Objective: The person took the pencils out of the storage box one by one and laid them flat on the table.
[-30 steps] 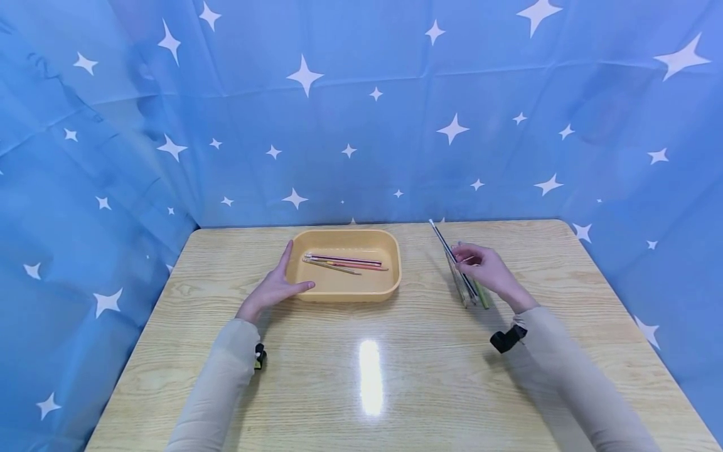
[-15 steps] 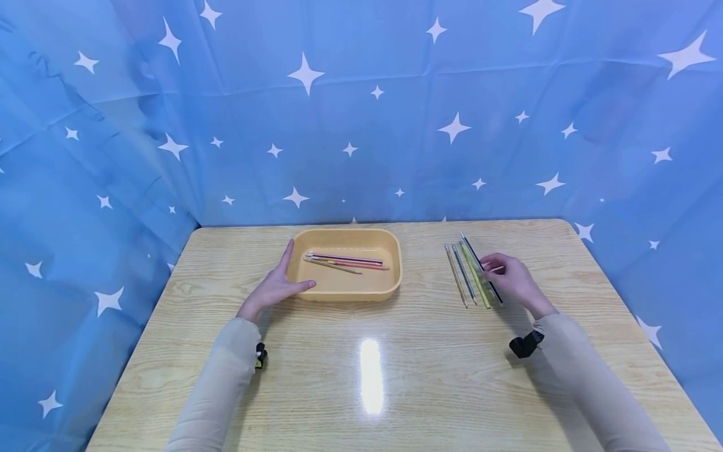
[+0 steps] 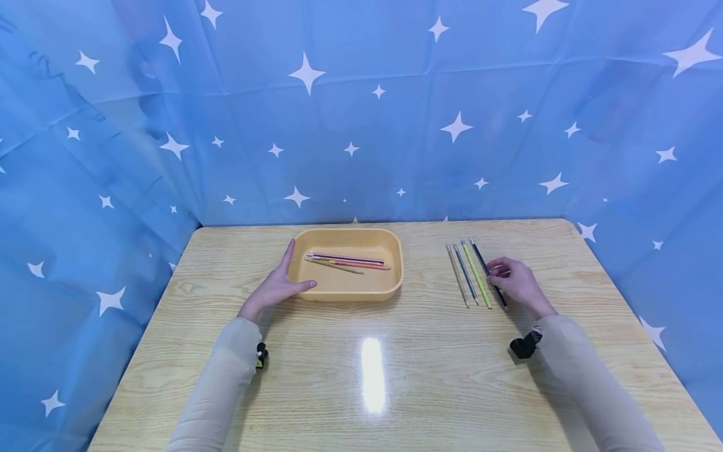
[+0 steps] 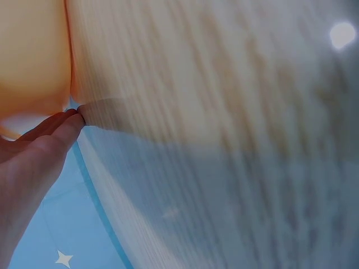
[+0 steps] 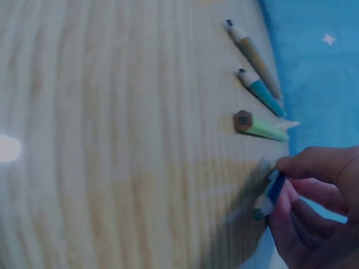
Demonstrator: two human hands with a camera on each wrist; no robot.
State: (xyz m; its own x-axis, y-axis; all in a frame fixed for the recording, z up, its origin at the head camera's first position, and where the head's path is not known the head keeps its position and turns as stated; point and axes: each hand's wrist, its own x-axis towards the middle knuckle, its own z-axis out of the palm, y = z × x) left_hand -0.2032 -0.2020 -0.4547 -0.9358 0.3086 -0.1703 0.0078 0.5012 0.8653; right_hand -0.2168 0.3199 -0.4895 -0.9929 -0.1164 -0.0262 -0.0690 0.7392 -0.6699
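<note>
My right hand pinches a dark blue pencil between thumb and fingers, low over the wooden table. To its left a light green pencil, a blue pencil and a tan pencil lie side by side, slanting the same way. The right wrist view shows the pinched dark blue pencil end-on. My left hand rests against the left end of a yellow-orange tray, index finger along its side, thumb at the front rim. Several pencils, purple, pink and gold, lie inside the tray.
The light wood table ends at a blue curtain with white stars, behind and at both sides. A bright light reflection shows on the tabletop between the forearms. Each wrist wears a small black camera.
My right hand has carried the dark blue pencil rightward from above the other pencils and lowered it to the right of the green one. The left hand and tray have stayed put.
</note>
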